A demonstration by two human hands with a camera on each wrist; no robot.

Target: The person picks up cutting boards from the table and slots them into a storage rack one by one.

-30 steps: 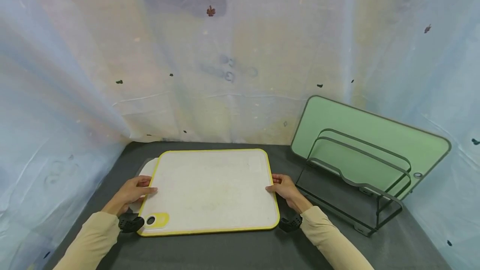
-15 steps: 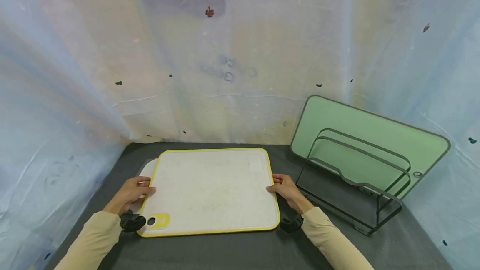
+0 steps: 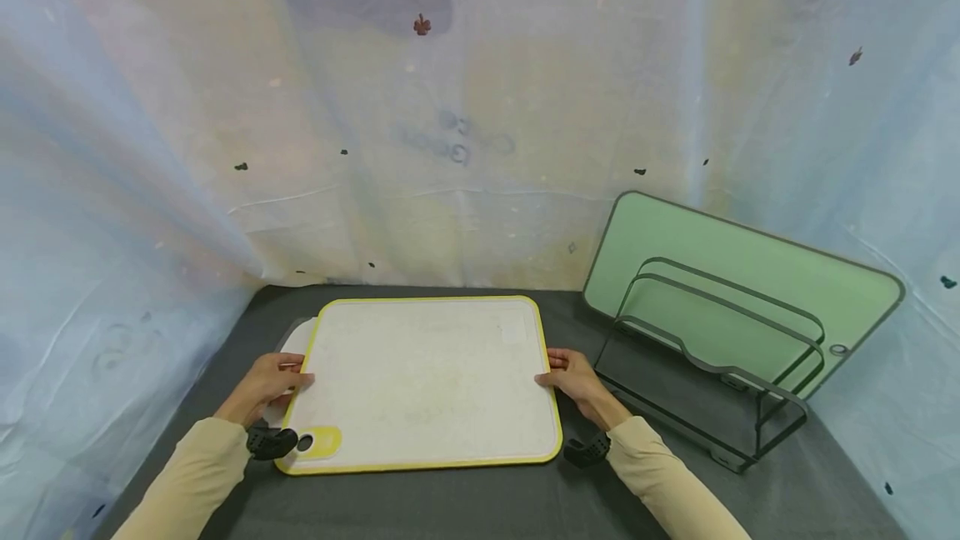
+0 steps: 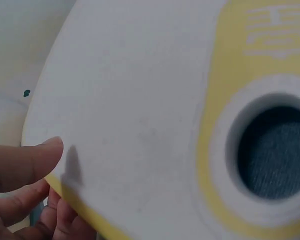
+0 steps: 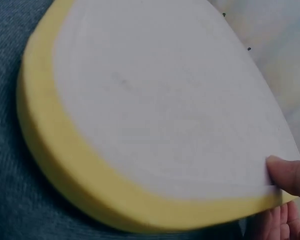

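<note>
A white cutting board [image 3: 427, 382] with a yellow rim lies in front of me, a round hole in its yellow near-left corner. My left hand [image 3: 264, 383] grips the left edge, and my right hand [image 3: 574, 379] grips the right edge. Each thumb lies on the top face. In the left wrist view the left fingers [image 4: 60, 215] curl under the rim; in the right wrist view the right fingers [image 5: 280, 222] do likewise. A second white, rounded item [image 3: 298, 335] shows partly past the board's left edge, mostly hidden.
At the right stands a dark wire rack [image 3: 697, 361]. A green cutting board [image 3: 750, 261] with a grey rim leans upright at its back. Dark cloth [image 3: 420, 507] covers the table, and a pale patterned curtain [image 3: 465, 107] hangs behind and at both sides.
</note>
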